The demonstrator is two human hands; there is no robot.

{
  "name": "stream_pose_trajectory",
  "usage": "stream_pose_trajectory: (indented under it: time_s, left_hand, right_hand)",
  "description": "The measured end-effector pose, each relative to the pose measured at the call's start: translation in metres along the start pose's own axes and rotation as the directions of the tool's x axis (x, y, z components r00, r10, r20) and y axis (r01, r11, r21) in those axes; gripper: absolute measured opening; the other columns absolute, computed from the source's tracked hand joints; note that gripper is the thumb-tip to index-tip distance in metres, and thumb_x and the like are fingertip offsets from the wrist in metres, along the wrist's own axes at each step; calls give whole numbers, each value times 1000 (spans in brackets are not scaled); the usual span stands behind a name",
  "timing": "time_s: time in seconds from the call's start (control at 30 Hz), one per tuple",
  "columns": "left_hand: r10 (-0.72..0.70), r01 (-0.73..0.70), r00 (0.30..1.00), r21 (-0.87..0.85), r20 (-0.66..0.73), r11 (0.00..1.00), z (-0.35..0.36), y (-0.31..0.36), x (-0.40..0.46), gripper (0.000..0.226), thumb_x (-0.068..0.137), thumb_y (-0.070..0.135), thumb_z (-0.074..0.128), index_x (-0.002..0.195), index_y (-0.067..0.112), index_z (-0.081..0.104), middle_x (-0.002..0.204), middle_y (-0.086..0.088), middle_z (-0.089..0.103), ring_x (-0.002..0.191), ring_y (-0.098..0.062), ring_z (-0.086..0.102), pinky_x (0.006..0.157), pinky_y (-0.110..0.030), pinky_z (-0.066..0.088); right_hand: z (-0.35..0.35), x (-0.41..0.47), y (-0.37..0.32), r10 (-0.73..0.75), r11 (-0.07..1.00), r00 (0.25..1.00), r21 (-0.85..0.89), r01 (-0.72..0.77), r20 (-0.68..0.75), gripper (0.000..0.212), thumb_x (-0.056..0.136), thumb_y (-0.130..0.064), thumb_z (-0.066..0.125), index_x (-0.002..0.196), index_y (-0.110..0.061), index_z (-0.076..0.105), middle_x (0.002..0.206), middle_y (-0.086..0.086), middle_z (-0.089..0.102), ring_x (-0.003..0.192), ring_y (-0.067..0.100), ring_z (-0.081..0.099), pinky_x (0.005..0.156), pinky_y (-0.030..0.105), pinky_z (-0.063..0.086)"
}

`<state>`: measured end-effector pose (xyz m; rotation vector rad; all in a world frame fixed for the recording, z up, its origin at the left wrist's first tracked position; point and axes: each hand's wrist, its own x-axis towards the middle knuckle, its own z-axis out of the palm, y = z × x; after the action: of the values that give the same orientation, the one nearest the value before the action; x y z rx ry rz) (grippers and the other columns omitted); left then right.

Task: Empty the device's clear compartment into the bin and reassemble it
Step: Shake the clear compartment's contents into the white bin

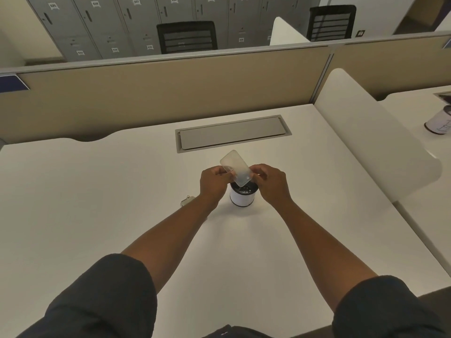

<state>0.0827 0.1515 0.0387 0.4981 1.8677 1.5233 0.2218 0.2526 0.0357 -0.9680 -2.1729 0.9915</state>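
Both hands at frame centre: left hand and right hand pinch the clear compartment, tilted over the small bin.

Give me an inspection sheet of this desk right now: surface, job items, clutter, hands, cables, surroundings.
Surface: white desk, closed grey cable hatch.
Job's things: clear compartment held tilted over the small white bin; white bits inside the bin.
Clutter: small metallic device part by the left wrist.
Hands: left hand and right hand both pinching the compartment.
Cables: nothing seen.
Surroundings: beige partition, grey lockers, two black chairs, another white bin on the neighbouring desk.
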Motion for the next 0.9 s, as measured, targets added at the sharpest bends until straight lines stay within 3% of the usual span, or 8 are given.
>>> stream_pose_trajectory:
  time_s: [0.2,0.33,0.53,0.67,0.77,0.9]
  left_hand:
    - [-59,64,997,-129,45,990,-19,-3,-10,3,82,21,70,84,19,71,89,-5,76,85,-21,74,64,-27,58]
    - [-96,118,991,-279,92,953,-49,-4,-12,13,87,21,68,91,8,70,94,-11,76,84,-26,75,66,-35,60]
    - [-204,222,975,-481,90,848,-105,-17,-20,15,95,9,52,97,8,67,96,-14,71,82,-26,73,67,-35,61]
    - [-257,247,964,-558,62,792,-136,-37,-29,18,93,5,50,102,3,66,99,-20,70,81,-30,73,69,-40,61]
    - [-299,269,953,-586,48,764,-159,-53,-35,20,94,8,52,109,1,62,108,-24,67,91,-35,70,72,-45,61]
    - [-364,305,931,-620,33,723,-184,-70,-41,20,92,9,51,105,3,63,105,-22,65,97,-38,64,71,-46,61]
  right_hand:
    - [13,-10,-20,45,999,999,3,-45,-9,15,83,-12,66,96,-10,73,84,2,77,74,11,70,63,-1,45]
    - [31,-18,-37,-5,1000,998,11,5,63,13,82,-14,66,93,-8,72,82,4,76,75,15,71,73,23,56]
    - [84,-27,-70,57,996,964,51,-73,261,16,84,-23,66,97,-13,70,67,-4,72,59,-5,67,58,4,44]
    - [115,-32,-81,83,996,921,-13,-84,380,13,86,-26,61,89,-18,70,74,-4,75,65,2,69,61,14,43]
    - [133,-35,-79,89,990,918,-138,-38,386,14,87,-21,59,87,-14,71,87,-1,74,78,11,64,65,15,41]
    - [154,-39,-77,140,959,916,-282,-30,375,18,86,-23,57,87,-8,67,93,7,70,89,24,64,75,34,51]
